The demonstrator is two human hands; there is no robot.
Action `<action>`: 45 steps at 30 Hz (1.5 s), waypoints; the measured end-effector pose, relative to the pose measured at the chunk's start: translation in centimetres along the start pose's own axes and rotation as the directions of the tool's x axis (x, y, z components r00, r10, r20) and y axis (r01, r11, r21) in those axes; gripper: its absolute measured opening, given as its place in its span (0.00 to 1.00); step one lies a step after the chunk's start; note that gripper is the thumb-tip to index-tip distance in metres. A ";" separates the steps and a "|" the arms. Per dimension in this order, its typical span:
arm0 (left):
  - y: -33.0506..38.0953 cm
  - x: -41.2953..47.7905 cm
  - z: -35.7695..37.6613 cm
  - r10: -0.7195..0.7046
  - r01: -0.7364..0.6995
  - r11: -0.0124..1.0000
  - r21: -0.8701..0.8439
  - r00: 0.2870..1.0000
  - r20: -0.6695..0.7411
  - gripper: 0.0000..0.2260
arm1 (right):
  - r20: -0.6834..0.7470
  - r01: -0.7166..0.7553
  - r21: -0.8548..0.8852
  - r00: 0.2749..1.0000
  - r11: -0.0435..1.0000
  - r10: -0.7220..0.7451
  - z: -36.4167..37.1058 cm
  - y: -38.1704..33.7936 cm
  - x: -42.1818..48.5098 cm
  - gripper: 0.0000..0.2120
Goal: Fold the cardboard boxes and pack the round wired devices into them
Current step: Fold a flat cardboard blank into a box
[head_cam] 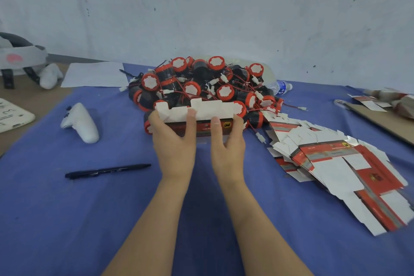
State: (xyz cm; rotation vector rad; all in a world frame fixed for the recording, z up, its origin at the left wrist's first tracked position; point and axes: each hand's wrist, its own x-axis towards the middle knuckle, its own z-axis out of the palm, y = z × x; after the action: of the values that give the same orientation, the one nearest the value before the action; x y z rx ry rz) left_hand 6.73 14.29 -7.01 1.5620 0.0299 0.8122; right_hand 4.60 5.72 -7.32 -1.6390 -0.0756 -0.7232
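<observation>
A red and white cardboard box blank [202, 116] stands partly folded in the middle of the blue cloth, its white flaps pointing up. My left hand [173, 141] grips its left end, thumb on the near face. My right hand [227, 141] grips its right end the same way. Just behind the box lies a heap of round black devices with red caps and thin red wires [201, 84]. A fanned stack of flat box blanks [336, 168] lies to the right of my hands.
A black pen [107, 171] and a white controller [81, 122] lie to the left on the blue cloth [67, 219]. A plastic bottle [281, 87] lies behind the heap. Paper sheet [94, 74] and a headset [20, 58] sit far left; a cardboard sheet [380, 119] far right.
</observation>
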 end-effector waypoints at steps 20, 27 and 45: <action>0.5 -1.0 0.2 0.080 -0.057 0.994 -0.096 0.963 0.258 0.19 | 0.181 -0.007 0.093 0.983 0.996 -0.010 -1.9 0.5 1.8 0.20; 1.1 -0.4 0.1 -0.044 0.072 0.992 -0.105 0.967 0.250 0.10 | 0.193 0.060 0.018 0.979 0.998 -0.063 -2.3 0.2 1.9 0.14; 0.2 -0.4 0.2 -0.280 0.376 0.912 -0.164 0.862 0.422 0.23 | 0.266 -0.357 0.256 0.919 0.898 0.289 -2.0 1.7 2.1 0.19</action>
State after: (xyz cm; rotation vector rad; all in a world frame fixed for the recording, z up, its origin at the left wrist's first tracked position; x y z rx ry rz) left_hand 6.43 13.91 -7.03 1.4087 -0.0872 0.2115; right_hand 6.16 2.84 -7.70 -1.3863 -0.0656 -0.2528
